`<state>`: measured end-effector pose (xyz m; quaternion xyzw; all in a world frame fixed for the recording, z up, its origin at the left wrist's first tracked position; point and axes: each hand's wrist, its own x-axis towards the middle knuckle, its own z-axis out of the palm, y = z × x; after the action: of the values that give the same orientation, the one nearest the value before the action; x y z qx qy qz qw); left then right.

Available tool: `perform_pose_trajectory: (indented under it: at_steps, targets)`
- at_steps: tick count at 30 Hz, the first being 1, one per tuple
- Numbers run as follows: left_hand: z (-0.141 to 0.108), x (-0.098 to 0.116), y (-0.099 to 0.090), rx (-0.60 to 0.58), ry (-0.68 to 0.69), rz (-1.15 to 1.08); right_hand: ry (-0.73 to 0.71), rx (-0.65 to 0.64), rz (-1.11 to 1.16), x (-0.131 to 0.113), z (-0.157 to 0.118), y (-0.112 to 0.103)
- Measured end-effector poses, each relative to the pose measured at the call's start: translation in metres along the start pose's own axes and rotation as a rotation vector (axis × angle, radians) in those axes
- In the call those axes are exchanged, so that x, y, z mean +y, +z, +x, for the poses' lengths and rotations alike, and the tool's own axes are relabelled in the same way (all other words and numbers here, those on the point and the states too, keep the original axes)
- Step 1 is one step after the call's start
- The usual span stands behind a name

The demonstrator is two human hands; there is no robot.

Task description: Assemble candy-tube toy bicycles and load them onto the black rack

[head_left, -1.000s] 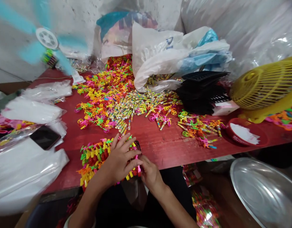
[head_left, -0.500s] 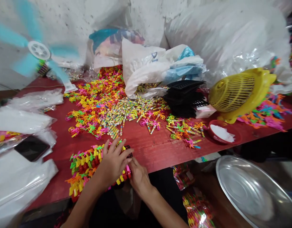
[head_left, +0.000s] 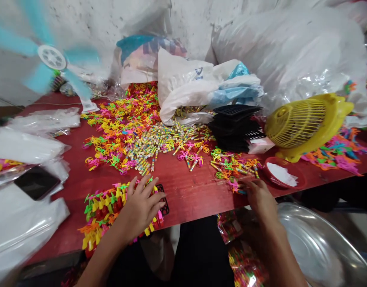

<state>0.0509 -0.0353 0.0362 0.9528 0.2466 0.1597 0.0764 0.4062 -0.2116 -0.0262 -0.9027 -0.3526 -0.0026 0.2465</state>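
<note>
My left hand [head_left: 141,205] lies with spread fingers over a black slotted rack [head_left: 164,201]. Packed rows of small red, yellow, green and pink plastic toys [head_left: 104,211] fill the rack, partly hidden by the hand and forearm. At the right, my right hand [head_left: 259,197] has its fingers curled together at the front of a small pile of plastic toys and striped sticks [head_left: 231,163]. A pink toy [head_left: 233,184] and a blue bit show beside its fingertips; what is between them is hidden.
A larger heap of colourful toys [head_left: 123,127] and striped sticks [head_left: 168,137] spreads behind. Nearby are a red basket [head_left: 274,179] with white paper, black racks [head_left: 231,127], a yellow basket [head_left: 303,123], a spinning fan [head_left: 52,57], a phone [head_left: 36,182] and a metal basin [head_left: 314,239].
My right hand has left the rack's right end and moved right to the small toy pile, where the pink toy has shifted slightly left. My left hand stays over the rack.
</note>
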Motion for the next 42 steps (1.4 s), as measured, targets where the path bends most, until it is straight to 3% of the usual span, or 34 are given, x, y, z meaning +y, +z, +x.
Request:
perform_pose_trajectory:
  at_steps: [6,10,13,17,20,22,27,34,42]
  targets:
    - [0.003,0.001,-0.007,-0.054,-0.025,0.04,-0.152,-0.164,0.236,-0.076,-0.025,0.04]
    - [0.008,0.005,-0.005,-0.064,-0.058,0.098,0.008,-0.234,0.613,-0.11,-0.038,0.06]
    - [0.009,0.006,-0.001,-0.071,-0.076,0.124,0.12,-0.393,0.925,-0.128,-0.052,0.062]
    - [0.008,0.005,0.0,-0.062,-0.066,0.143,0.146,-0.655,1.117,-0.155,-0.071,0.062]
    - [0.009,0.004,0.0,-0.065,-0.058,0.142,0.155,-0.7,1.225,-0.179,-0.076,0.075]
    - [0.009,0.004,0.001,-0.063,-0.06,0.14,0.128,-0.686,1.225,-0.195,-0.074,0.09]
    - [0.006,0.002,0.002,-0.063,-0.056,0.12,-0.091,-0.548,1.062,-0.217,-0.069,0.118]
    - [0.013,-0.004,-0.002,-0.08,-0.113,0.0,-0.411,-0.364,0.784,-0.214,-0.074,0.11]
    - [0.038,-0.003,0.013,-0.063,-0.164,0.047,-0.403,-0.388,0.602,-0.222,-0.079,0.113]
